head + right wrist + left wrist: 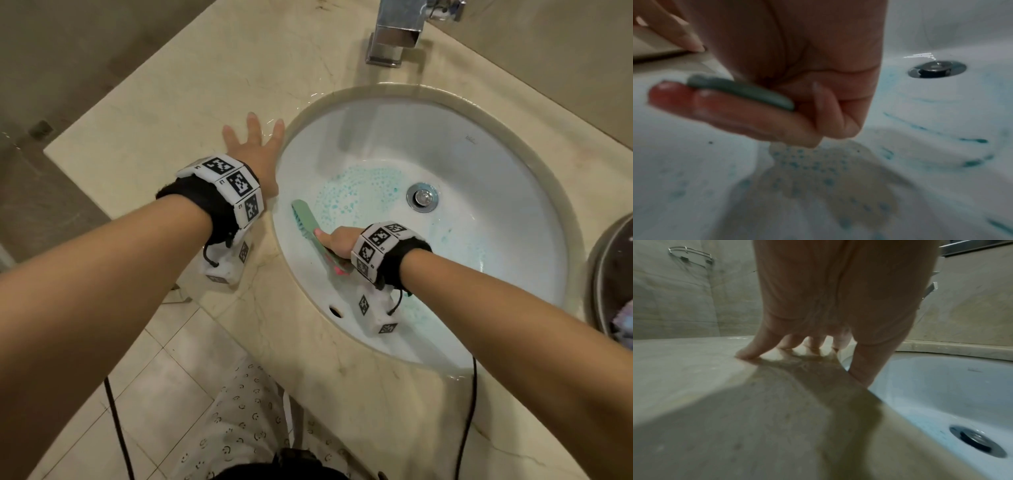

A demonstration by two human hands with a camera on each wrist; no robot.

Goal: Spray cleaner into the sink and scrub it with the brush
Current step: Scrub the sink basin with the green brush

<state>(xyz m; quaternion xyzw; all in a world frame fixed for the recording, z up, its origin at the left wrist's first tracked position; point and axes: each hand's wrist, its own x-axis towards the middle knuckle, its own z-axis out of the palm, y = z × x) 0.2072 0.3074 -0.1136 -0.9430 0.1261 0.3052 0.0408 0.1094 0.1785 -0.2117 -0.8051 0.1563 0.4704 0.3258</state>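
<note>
The pale green plastic scrub brush lies inside the white oval ceramic sink, against its left inner wall, bristles turned toward the porcelain. The right hand grips its handle: the fingers curl under the green handle while the thumb lies along the top, and a pink part of the brush shows below the hand. Blue-green foamy cleaner speckles the basin floor between the brush head and the round chrome drain plug, with fainter smears on the right slope. A small grey mark is printed on the far right wall of the sink, too small to read. An overflow hole sits in the near wall.

The left hand rests flat on the wet beige marble desk just beside the sink's left rim, fingers spread straight and holding nothing. Both wrists wear black bands with white blocks bearing black square code markers. A square chrome tap stands behind the basin. At the right edge is a round metal bin with crumpled matter inside that cannot be identified
</note>
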